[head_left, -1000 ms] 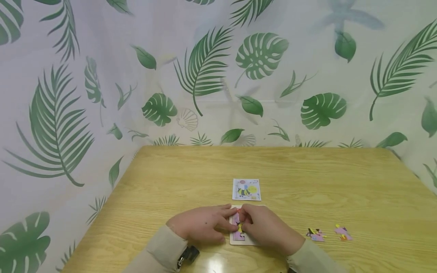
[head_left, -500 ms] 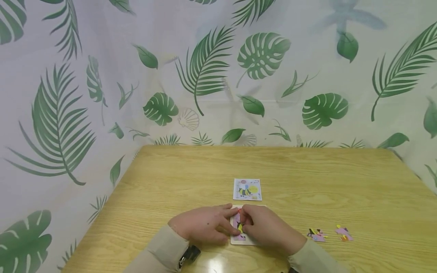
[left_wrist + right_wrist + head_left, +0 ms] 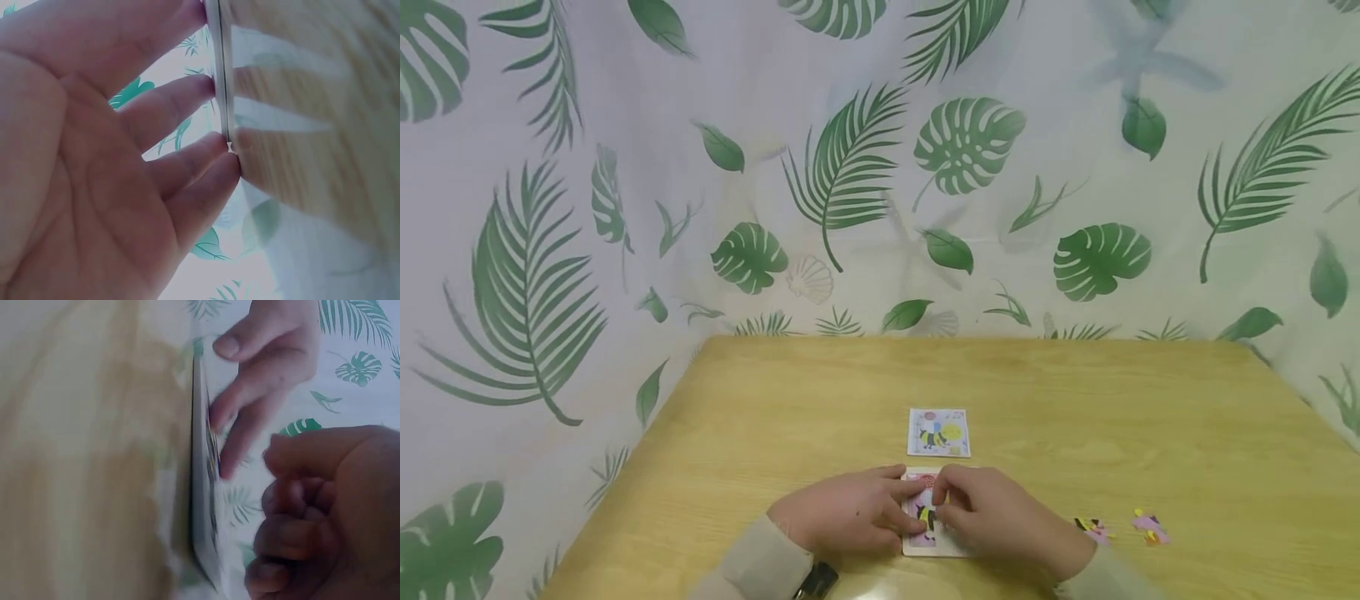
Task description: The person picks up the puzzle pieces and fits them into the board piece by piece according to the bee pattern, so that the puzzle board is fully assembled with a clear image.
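Note:
A small white-edged puzzle board (image 3: 951,547) lies on the table, with joined pink, yellow and black pieces (image 3: 925,518) along its left side. My left hand (image 3: 848,512) rests at that side, with spread fingers touching the pieces and the board's edge (image 3: 219,75). Over the board's right part, which it hides, is my right hand (image 3: 1007,518). In the right wrist view the right hand's fingers (image 3: 284,537) are curled, stand off the board, and no piece shows between them.
A picture card (image 3: 938,433) of a bee lies behind the board. Two loose clusters of puzzle pieces, one nearer (image 3: 1093,531) and one farther right (image 3: 1150,527), lie beyond my right hand. A leaf-patterned curtain (image 3: 850,167) stands behind the table.
My right hand's fingertips have come away from the puzzle pieces, so more of them shows. The left hand stays on the board. The head view has shifted, putting everything lower.

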Motion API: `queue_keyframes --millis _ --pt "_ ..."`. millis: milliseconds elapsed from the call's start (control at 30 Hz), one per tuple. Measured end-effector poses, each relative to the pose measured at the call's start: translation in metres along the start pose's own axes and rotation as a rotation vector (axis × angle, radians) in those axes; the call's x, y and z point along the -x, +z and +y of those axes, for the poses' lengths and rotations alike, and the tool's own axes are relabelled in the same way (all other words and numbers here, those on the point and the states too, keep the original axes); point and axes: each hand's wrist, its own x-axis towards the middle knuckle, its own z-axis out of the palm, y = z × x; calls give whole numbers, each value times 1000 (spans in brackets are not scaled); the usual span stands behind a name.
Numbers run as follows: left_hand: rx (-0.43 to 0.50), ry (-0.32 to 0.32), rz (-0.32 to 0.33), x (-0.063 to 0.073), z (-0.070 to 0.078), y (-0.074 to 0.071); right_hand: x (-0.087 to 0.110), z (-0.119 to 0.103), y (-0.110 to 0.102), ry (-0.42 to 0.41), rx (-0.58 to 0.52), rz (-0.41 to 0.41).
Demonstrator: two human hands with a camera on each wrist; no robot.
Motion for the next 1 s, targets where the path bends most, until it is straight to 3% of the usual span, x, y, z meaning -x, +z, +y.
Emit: queue_keyframes --millis 133,300,433,667,1000 --pt "41 -48 -13 2 4 6 27 16 -30 59 8 -5" --pt "28 -34 -29 2 7 6 66 53 -65 124 -31 25" --pt "16 -30 -27 3 6 3 87 73 -82 137 -9 -2" --pt "18 -16 -10 2 0 0 100 86 -91 179 168 -64" --pt "21 -8 -12 -1 -4 4 102 91 -89 210 145 -113"
